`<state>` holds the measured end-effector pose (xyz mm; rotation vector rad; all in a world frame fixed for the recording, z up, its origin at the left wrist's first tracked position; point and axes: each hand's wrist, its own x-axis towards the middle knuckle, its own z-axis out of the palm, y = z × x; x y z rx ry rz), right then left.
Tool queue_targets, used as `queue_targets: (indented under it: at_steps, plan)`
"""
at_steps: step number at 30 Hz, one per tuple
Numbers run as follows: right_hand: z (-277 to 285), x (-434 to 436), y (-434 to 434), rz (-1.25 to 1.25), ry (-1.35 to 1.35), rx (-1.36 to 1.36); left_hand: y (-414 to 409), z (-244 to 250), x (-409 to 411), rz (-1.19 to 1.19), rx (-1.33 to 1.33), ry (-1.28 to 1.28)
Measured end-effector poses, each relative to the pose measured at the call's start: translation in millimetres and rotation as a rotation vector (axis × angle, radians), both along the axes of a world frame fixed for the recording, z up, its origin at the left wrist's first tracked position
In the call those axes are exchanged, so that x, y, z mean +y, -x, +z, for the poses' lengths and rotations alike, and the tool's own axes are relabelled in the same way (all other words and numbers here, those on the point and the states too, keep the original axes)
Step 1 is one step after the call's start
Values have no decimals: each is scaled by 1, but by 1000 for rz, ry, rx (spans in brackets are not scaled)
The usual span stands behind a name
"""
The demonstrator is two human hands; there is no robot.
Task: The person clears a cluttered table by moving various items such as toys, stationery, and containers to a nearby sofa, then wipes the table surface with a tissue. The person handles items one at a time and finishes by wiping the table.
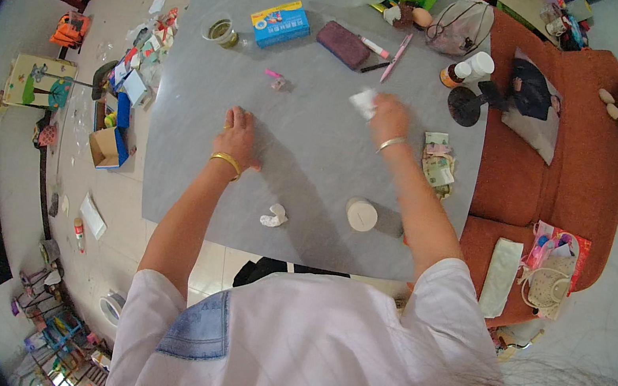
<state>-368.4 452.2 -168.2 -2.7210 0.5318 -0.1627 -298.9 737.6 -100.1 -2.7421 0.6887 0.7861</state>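
My right hand (390, 122), slightly blurred, grips a crumpled white tissue or wipe (363, 103) over the right half of the grey tabletop (315, 152). Palm down on the left half lies my left hand (236, 137), holding nothing, thumb apart from the fingers. Just beyond it is a small clear wrapped item with a pink part (277, 81). Nearer my body are a crumpled white paper wad (274, 216) and a white cylindrical container (362, 215) with a slot-like line on top. Several banknotes (438, 167) lie right of my right forearm.
Toward the far side are a cup of liquid (222, 33), a blue-yellow box (280, 24), a purple pencil case (343, 45), pens (396, 57), a mesh pouch (459, 27) and bottles (479, 65). A black stand (466, 105) sits near the right edge, beside an orange sofa (512, 193).
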Motion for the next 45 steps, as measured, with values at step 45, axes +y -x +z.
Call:
queue_targets:
  at_steps: [45]
  plan:
    - [3,-38,16,-56,73,17,137,-6,49,-155,-62,634]
